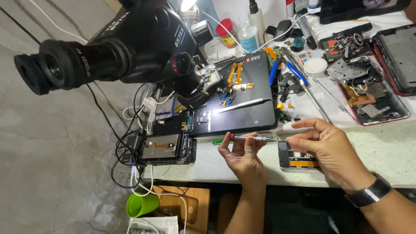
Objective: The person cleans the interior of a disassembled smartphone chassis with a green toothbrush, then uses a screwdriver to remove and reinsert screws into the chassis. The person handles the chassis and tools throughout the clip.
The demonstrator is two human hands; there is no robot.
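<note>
Left hand (243,157) is clamping a slim screwdriver (253,138); right hand (331,147) is pinching its tip above the opened phone (297,159) lying at the bench (390,151) edge. Phone is sitting dismantled, reassembly outstanding.

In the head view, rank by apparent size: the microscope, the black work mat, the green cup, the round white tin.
1. Microscope, though it sits nearest the camera, which inflates it.
2. Black work mat.
3. Green cup.
4. Round white tin, smallest, though it lies farther away.
</note>
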